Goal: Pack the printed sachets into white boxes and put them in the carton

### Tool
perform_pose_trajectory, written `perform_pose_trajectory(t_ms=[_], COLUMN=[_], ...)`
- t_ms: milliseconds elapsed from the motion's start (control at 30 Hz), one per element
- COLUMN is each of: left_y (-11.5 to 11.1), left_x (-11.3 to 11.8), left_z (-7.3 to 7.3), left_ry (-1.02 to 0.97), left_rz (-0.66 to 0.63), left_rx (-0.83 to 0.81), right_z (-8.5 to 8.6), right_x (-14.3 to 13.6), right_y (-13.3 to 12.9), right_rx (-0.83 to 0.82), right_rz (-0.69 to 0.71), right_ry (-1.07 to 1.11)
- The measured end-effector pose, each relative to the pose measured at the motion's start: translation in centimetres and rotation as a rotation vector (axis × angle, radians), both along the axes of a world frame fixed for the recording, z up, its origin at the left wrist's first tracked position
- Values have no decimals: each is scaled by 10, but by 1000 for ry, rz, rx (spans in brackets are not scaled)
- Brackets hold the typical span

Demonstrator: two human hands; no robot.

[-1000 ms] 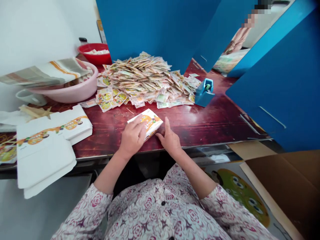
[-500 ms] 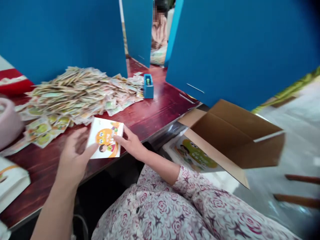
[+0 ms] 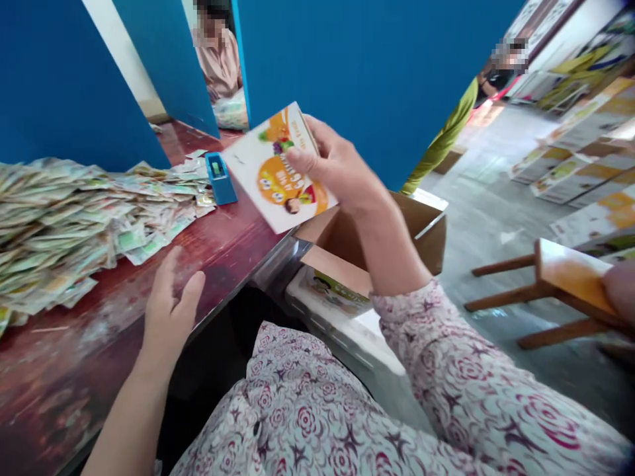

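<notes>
A white box with orange cartoon print [image 3: 280,175] is raised and tilted above the table's right edge. My right hand [image 3: 337,165] grips it at its upper right side, thumb on the printed face and fingers behind. My left hand [image 3: 171,304] hangs near the table's front edge, holding nothing, with thumb and fingers apart. Small printed packets [image 3: 99,211] form a large pile on the dark red table [image 3: 119,317]. At the pile's right end stands a small blue holder [image 3: 221,178]. Behind and below my right forearm is an open cardboard carton [image 3: 347,238].
Blue panels [image 3: 347,73] rise behind the table. Through a gap a seated person [image 3: 223,63] shows; another person [image 3: 499,76] is at the back right. A wooden stool [image 3: 565,264] stands on the floor at right, near stacked cartons [image 3: 595,165].
My right hand has lifted the white box up and to the right. My left hand has come away from the box. The view has turned to the right.
</notes>
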State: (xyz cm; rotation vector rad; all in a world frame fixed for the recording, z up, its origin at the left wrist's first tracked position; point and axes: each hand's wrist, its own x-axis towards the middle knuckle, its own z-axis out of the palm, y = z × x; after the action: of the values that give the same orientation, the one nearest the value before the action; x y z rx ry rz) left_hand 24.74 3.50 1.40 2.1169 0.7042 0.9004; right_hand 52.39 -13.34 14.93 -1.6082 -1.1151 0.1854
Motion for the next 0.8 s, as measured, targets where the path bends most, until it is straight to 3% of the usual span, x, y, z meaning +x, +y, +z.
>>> perform_pose_trajectory(t_ms=[67,133,233,300,367,467,800], left_y=[14,27,42,48,53,57,61], left_x=[5,7,7,6,4,1,-15], left_z=[-18,-36,-63,-77,-87,-92,-93], left_ry=[140,214,297,357,403,435,529], left_rz=[33,28,-22,-52,-76,-115,-157], left_rx=[87,149,226,268,310,371,414], right_z=[6,-6,-53,-91,-125,-162,-236], right_x=[49,88,130,148,160,172,198], right_y=[-14,-23,-29,-35,-43,-58,-92], right_rx=[-390,-827,-1298,-1454,-1526,-1556,-1535], right_rz=[-68,-138,-175,-143,-165,-202,-72], right_ry=[-212,-301,-282,-141,31,208,435])
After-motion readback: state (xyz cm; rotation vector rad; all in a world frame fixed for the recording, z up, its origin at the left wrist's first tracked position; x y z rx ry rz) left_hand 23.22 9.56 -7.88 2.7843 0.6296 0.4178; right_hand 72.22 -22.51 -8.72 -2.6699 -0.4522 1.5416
